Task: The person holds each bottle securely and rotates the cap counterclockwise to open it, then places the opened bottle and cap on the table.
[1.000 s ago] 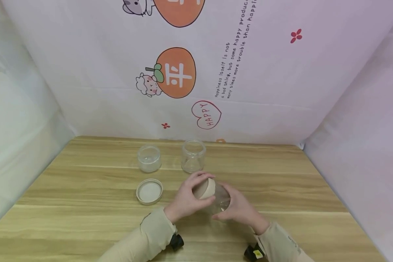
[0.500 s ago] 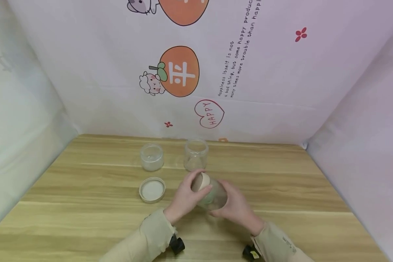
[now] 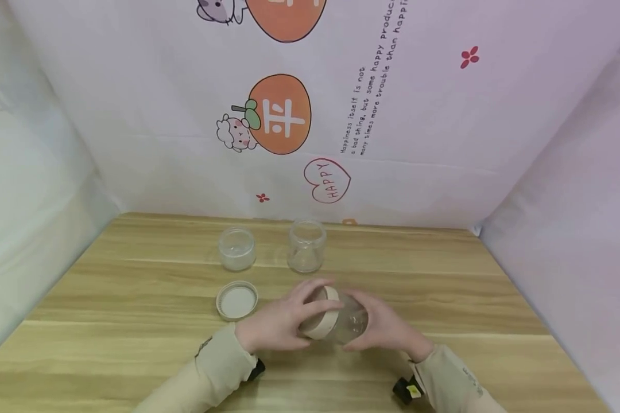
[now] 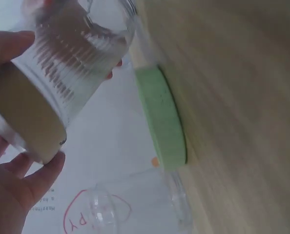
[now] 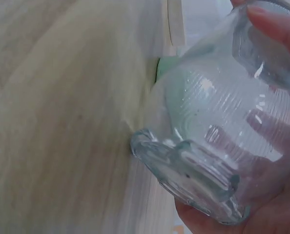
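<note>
A clear ribbed glass jar with a beige lid is held tilted on its side between both hands, just above the table. My left hand grips the lid, with its fingers and thumb spread around the rim. My right hand holds the jar's body near the thick, lobed base, which shows in the right wrist view. In the left wrist view a green lid lies on the table beyond the jar; in the head view the hands and jar hide it.
An upturned lid with a pale inside lies left of my left hand. Behind it stands a short clear jar, and a taller clear open jar stands to its right. A printed white cloth hangs behind the wooden table.
My left hand has shifted left and its fingers have moved around the lid, with the wrist turned. The jar tilted towards me and moved slightly right, still in both hands.
</note>
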`<state>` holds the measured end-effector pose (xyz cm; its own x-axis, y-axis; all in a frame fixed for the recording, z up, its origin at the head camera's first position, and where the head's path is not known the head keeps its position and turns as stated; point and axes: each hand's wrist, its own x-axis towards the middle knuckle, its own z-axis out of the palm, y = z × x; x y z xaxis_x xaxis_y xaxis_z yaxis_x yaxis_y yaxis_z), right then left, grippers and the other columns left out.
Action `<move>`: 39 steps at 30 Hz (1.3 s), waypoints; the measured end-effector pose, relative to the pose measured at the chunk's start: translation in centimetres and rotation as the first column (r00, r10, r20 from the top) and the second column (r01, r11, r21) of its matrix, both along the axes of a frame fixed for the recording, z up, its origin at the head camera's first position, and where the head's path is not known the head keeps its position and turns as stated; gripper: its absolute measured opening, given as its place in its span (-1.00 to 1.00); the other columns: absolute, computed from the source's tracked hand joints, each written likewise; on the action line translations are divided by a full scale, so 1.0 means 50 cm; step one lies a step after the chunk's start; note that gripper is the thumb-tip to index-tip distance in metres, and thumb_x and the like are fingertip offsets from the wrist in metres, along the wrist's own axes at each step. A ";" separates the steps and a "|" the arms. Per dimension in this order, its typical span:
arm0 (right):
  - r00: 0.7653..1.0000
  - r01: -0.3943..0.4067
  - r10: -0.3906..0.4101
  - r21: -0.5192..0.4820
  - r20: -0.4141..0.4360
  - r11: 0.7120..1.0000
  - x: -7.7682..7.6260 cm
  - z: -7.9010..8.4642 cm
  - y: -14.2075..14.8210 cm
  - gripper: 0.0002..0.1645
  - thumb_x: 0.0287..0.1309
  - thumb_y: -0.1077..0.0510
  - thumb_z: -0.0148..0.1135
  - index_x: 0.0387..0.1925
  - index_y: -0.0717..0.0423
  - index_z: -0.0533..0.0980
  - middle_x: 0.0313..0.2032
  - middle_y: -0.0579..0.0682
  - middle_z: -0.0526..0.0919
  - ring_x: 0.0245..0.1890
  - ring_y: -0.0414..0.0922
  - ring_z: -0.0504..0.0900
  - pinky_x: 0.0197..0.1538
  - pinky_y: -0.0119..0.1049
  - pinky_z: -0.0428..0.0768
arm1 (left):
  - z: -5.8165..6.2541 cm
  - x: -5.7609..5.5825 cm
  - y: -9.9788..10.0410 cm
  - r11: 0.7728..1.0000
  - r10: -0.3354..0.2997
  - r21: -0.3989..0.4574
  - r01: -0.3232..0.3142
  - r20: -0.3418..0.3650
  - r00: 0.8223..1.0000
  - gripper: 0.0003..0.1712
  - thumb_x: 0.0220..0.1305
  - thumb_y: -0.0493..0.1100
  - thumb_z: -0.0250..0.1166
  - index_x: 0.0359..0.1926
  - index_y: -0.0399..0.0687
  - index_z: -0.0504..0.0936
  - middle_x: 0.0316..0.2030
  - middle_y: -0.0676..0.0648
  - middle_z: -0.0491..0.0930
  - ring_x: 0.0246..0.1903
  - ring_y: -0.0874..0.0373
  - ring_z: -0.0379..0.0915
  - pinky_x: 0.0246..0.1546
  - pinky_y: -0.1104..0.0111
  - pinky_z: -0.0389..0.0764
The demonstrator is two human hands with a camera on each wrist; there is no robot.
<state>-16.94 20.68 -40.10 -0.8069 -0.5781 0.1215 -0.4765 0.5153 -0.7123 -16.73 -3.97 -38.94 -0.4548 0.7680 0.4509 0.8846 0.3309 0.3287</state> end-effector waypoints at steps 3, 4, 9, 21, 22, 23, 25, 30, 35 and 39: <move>1.000 -0.028 0.028 0.008 0.002 1.000 -0.003 0.002 -0.001 0.12 -0.46 0.07 0.63 0.24 0.21 0.29 0.02 0.08 0.53 -0.10 -0.03 0.53 -0.13 -0.30 0.57 | 0.002 -0.003 -0.006 1.000 -0.013 -0.002 0.013 -0.019 1.000 -0.10 -0.26 -0.24 0.54 0.22 0.11 0.40 0.29 -0.11 0.16 0.26 -0.02 0.16 0.08 0.34 0.51; 0.999 -0.032 0.032 0.013 -0.001 0.999 -0.003 0.003 -0.001 0.11 -0.47 0.07 0.63 0.23 0.19 0.30 0.02 0.05 0.54 -0.10 -0.04 0.53 -0.13 -0.31 0.57 | 0.002 -0.003 -0.007 1.000 -0.010 0.001 0.010 -0.019 1.000 -0.10 -0.27 -0.23 0.55 0.21 0.11 0.41 0.26 -0.11 0.19 0.24 -0.02 0.17 0.07 0.35 0.51; 0.999 -0.038 0.039 0.028 -0.015 0.999 -0.002 0.006 -0.006 0.11 -0.51 0.07 0.64 0.21 0.16 0.33 0.00 0.00 0.55 -0.10 -0.01 0.55 -0.11 -0.30 0.57 | -0.004 -0.005 -0.007 0.999 0.015 0.035 -0.015 -0.011 1.000 -0.09 -0.37 -0.15 0.59 0.15 0.11 0.44 0.19 -0.10 0.27 0.20 -0.01 0.21 0.06 0.32 0.52; 0.999 -0.039 0.039 0.030 -0.006 0.999 -0.005 0.006 -0.006 0.09 -0.49 0.05 0.64 0.21 0.12 0.34 -0.02 -0.04 0.56 -0.09 -0.01 0.55 -0.07 -0.25 0.56 | -0.003 -0.002 -0.004 0.994 0.097 0.046 -0.099 0.051 0.994 -0.11 -0.30 0.03 0.58 0.16 0.10 0.44 0.11 -0.05 0.34 0.08 0.11 0.33 -0.01 0.40 0.54; 0.999 -0.042 0.042 0.030 -0.005 0.999 -0.005 0.006 -0.007 0.08 -0.49 0.05 0.64 0.21 0.11 0.34 -0.02 -0.04 0.56 -0.09 -0.01 0.55 -0.08 -0.25 0.56 | -0.003 0.000 -0.004 0.993 0.108 0.044 -0.111 0.051 0.993 -0.11 -0.30 0.05 0.58 0.16 0.11 0.43 0.10 -0.05 0.34 0.06 0.12 0.35 -0.02 0.40 0.54; 0.999 -0.047 0.047 0.029 -0.005 0.998 -0.006 0.006 -0.007 0.08 -0.49 0.05 0.64 0.21 0.10 0.34 -0.02 -0.05 0.56 -0.09 -0.01 0.55 -0.08 -0.26 0.56 | -0.003 0.002 -0.005 0.992 0.119 0.045 -0.122 0.051 0.992 -0.11 -0.29 0.07 0.58 0.17 0.11 0.43 0.10 -0.04 0.35 0.05 0.13 0.36 -0.02 0.41 0.54; 0.998 -0.054 0.055 0.031 -0.012 0.998 -0.006 0.006 -0.007 0.08 -0.48 0.04 0.64 0.21 0.07 0.35 -0.01 -0.06 0.56 -0.09 -0.02 0.55 -0.08 -0.28 0.56 | -0.004 0.006 -0.006 0.989 0.135 0.049 -0.138 0.051 0.989 -0.10 -0.28 0.10 0.57 0.18 0.12 0.43 0.10 -0.02 0.35 0.03 0.15 0.38 -0.02 0.42 0.54; 0.998 -0.053 0.054 0.035 -0.032 0.998 -0.004 0.004 -0.008 0.08 -0.50 0.05 0.65 0.21 0.08 0.35 -0.01 -0.08 0.56 -0.08 -0.07 0.55 -0.06 -0.29 0.55 | -0.003 0.011 -0.003 0.983 0.166 0.075 -0.168 0.037 0.985 -0.08 -0.27 0.14 0.56 0.20 0.09 0.42 0.07 0.00 0.39 0.00 0.16 0.41 -0.02 0.41 0.53; 0.999 -0.034 0.035 0.044 -0.031 0.998 -0.002 0.004 -0.009 0.11 -0.51 0.06 0.64 0.23 0.15 0.33 -0.01 -0.06 0.57 -0.10 -0.11 0.54 -0.08 -0.31 0.56 | -0.001 0.015 0.003 0.965 0.241 0.073 -0.253 0.138 0.961 -0.09 -0.23 0.17 0.54 0.20 0.05 0.42 0.03 -0.01 0.44 -0.07 0.17 0.46 -0.09 0.37 0.56; 0.999 -0.020 0.021 0.035 -0.032 0.999 -0.001 0.005 -0.010 0.10 -0.49 0.05 0.64 0.22 0.15 0.34 -0.02 -0.05 0.57 -0.12 -0.09 0.54 -0.10 -0.31 0.57 | 0.003 0.019 0.007 0.937 0.327 0.031 -0.348 0.270 0.906 -0.10 -0.13 0.22 0.47 0.25 0.07 0.39 0.06 -0.04 0.46 -0.07 0.13 0.47 -0.12 0.32 0.56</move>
